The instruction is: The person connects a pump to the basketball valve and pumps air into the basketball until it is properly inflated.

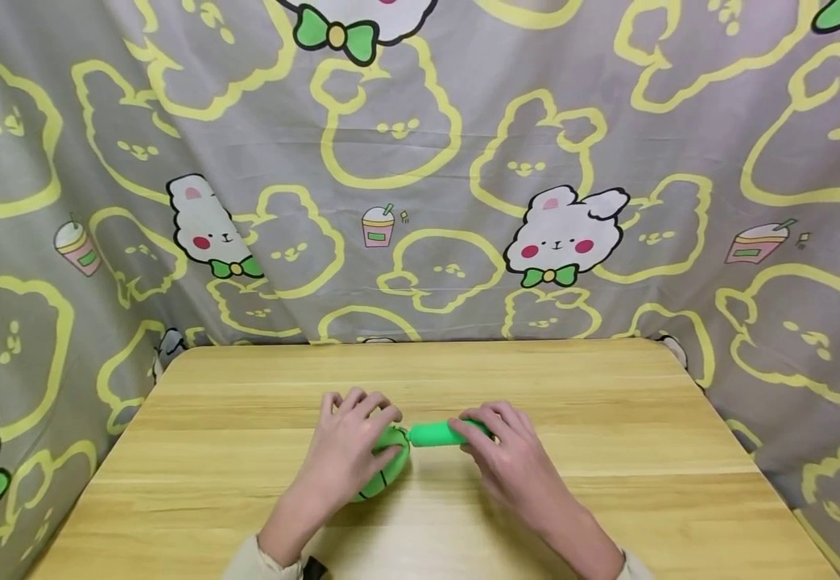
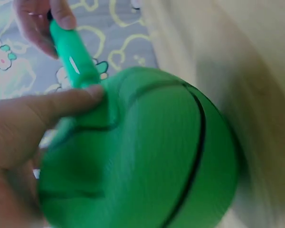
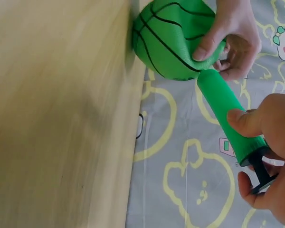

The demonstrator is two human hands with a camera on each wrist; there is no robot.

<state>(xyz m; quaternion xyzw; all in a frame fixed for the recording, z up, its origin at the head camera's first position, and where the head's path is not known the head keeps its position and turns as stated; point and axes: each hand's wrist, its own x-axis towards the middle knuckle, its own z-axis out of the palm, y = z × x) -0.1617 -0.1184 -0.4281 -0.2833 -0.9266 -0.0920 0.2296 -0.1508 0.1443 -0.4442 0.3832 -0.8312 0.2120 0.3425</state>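
A green ball with black lines (image 3: 168,40), dented and partly deflated, rests on the table under my left hand (image 1: 350,439). The left fingers and thumb grip it near its valve side, the thumb pressing into the surface in the left wrist view. A green hand pump (image 3: 225,109) meets the ball at its tip, level and pointing left in the head view. My right hand (image 1: 506,447) holds the pump's barrel, thumb on top. The black pump handle (image 3: 261,171) shows at the rear between the right hand's fingers, close to the barrel. The needle is hidden at the ball.
The wooden table (image 1: 572,515) spreads around both hands. Behind it and at both sides hangs a grey curtain (image 1: 420,274) with yellow outlines and white bunny prints. A small black item (image 1: 314,569) shows beside the left sleeve at the bottom edge.
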